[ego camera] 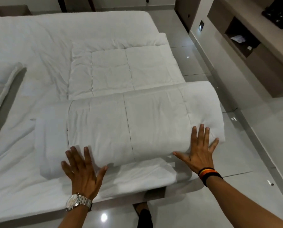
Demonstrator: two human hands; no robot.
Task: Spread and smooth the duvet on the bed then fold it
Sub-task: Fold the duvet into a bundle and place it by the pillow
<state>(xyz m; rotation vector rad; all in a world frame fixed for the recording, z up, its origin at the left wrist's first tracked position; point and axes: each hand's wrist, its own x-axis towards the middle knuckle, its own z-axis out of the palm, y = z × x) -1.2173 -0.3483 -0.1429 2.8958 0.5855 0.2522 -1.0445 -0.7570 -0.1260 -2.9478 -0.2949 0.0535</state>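
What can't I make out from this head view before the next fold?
- Underside and layer count of the duvet: hidden by its own top fold.
- Palms of the left hand and right hand: face down, so contact pressure is unclear.
- Bed: left side cut off by frame edge.
- Shelf items: too small.

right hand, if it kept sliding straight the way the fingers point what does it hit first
The right hand lies flat on the folded duvet, fingers pointing away from the person. Going straight on, it would stay on the fold's top, then likely meet its far rolled edge; depth there is unclear.
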